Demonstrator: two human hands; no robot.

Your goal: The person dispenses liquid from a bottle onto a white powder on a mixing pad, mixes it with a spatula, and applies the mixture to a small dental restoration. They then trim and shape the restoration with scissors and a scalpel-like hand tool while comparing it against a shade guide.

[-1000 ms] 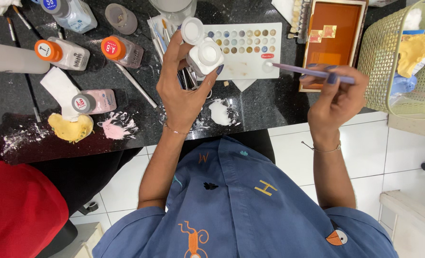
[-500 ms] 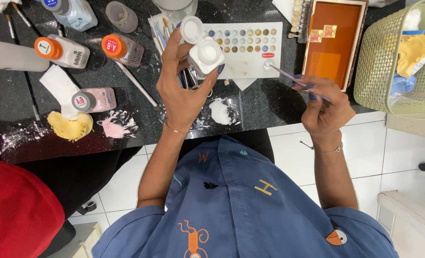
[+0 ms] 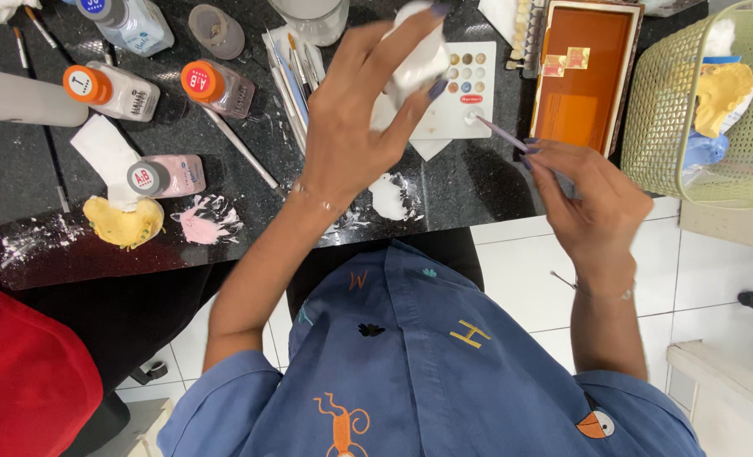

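From the head camera, your left hand is raised over the black speckled stone counter, its fingers curled and clamped round a blurred white object — what it is you cannot tell from this view. Your right hand sits to the right, well apart from the left, pinching a thin lilac-handled brush whose tip touches the white tray of small round colour wells lying flat on the counter just behind the left hand. Just right of that tray rests an orange-lined shallow box, and beyond it a pale green mesh basket with a yellow dental cast inside. On the left part of the counter lie two clear bottles with orange caps, a pink powder bottle with a grey cap, a spill of pink powder — and a yellow cast near the front edge.
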